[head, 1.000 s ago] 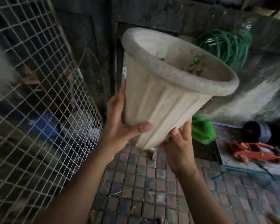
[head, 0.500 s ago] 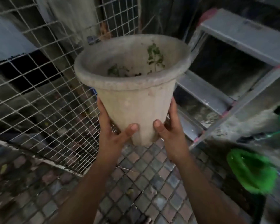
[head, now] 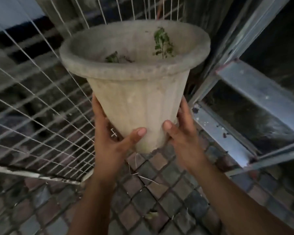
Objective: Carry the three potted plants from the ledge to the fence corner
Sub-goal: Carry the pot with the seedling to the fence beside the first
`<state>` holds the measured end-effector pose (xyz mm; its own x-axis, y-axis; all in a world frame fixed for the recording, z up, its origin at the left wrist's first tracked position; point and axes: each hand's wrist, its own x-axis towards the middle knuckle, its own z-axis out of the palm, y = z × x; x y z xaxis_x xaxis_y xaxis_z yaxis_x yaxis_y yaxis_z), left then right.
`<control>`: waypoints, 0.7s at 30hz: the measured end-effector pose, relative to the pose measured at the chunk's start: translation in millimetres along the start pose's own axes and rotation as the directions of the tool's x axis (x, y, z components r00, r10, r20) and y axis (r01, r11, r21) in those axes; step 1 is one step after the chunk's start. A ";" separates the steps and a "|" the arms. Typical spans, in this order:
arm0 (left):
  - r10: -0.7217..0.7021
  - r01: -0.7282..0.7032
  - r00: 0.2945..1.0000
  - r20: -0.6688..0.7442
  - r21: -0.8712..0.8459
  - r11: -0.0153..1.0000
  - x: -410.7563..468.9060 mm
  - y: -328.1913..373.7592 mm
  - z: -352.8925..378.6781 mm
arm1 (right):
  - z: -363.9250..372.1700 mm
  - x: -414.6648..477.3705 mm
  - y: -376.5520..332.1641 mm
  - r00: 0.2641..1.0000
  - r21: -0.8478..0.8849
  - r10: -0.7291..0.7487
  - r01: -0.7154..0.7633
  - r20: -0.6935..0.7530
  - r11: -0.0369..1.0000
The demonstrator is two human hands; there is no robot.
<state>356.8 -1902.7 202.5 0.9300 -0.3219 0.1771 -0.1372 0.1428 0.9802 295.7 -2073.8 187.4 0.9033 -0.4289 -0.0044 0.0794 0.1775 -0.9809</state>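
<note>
I grip a pale potted plant (head: 136, 92) with my left hand (head: 112, 139) and right hand (head: 183, 138) above the paving (head: 159, 192), beside the wire fence (head: 41, 102). It is not yet set down; no other pots show here.

A pale, ribbed pot (head: 139, 102) with a broad rolled rim is held up off the paving (head: 159, 192), gripped near its narrow base. The left hand (head: 112, 141) cups its left side and the right hand (head: 183, 133) its right, thumbs pressed on the front. A small green sprig (head: 162, 42) stands inside. A wire fence (head: 41, 106) rises behind on the left; a metal ladder (head: 241, 92) leans on the right.
</note>
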 end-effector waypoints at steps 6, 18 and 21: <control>0.009 -0.010 0.990 -0.142 -0.007 1.000 -36.2 -208.0 -6.2 | -42.5 11.6 192.9 0.987 0.065 0.107 -0.115 0.118 0.991; 0.082 -0.086 0.970 -0.230 -0.009 0.996 -71.3 -464.8 -29.5 | -82.0 37.2 439.8 0.979 0.112 0.111 -0.131 0.172 0.985; 0.154 -0.149 0.958 -0.241 0.037 0.988 -60.3 -470.8 -25.1 | -87.5 52.1 454.2 0.980 0.145 0.082 -0.109 0.181 0.983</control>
<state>373.8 -1927.1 -271.8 0.9523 -0.0605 0.2990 -0.2869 0.1548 0.9454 342.0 -2093.0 -275.4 0.9680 -0.2459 -0.0495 0.0410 0.3499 -0.9359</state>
